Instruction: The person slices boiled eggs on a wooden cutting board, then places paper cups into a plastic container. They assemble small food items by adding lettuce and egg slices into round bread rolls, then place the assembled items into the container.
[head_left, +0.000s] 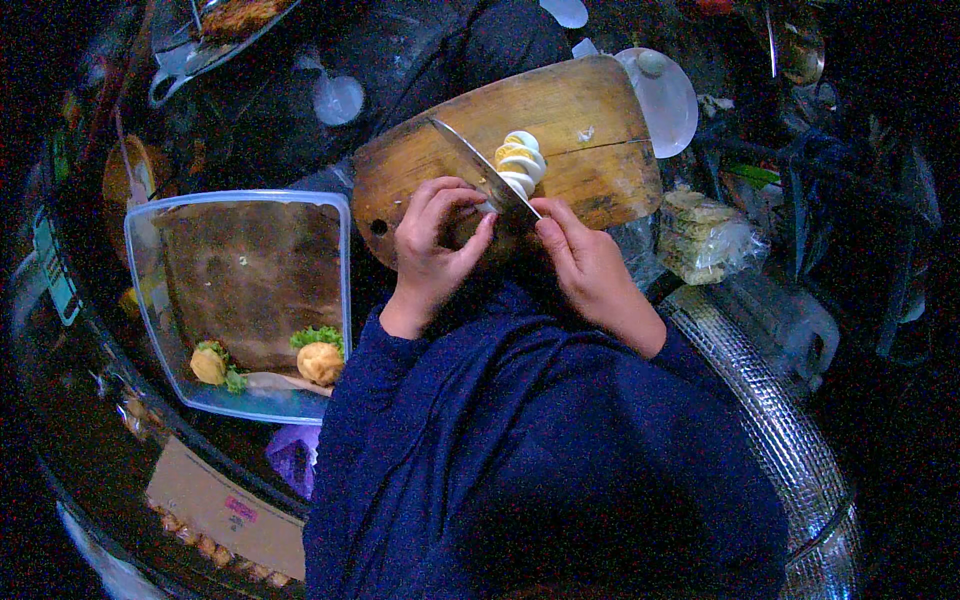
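Wooden cutting board [590,110], rounded at its corners, lies across a dark, cluttered bench; a boiled egg [520,162], already cut into a fanned row of white-and-yellow slices, sits near the board's near edge. Right hand [590,265] has its grip closed on the handle of a knife [480,165], whose blade runs diagonally up and to the left, lying along the near side of the slices. Left hand [430,245] has its grip curled narrow, fingertips touching the uncut end of the egg just beside the blade; whether it pinches or merely steadies the egg cannot be told. Both forearms wear dark blue sleeves.

Judged from this position, clean slicing calls for the left fingertips to stay tucked back from the edge, the blade to come down square to the egg, and light pressure so the yolk does not crumble.

Clear plastic box [240,300] with a blue-tinted rim stands off the board's left edge; at its near wall rest two fried balls, each on a green leaf [318,338], one toward the left [208,365] and one toward the right [320,363]. Most of its floor is bare. Off the board's right edge lies a clear bag of flat pale pieces [700,235].
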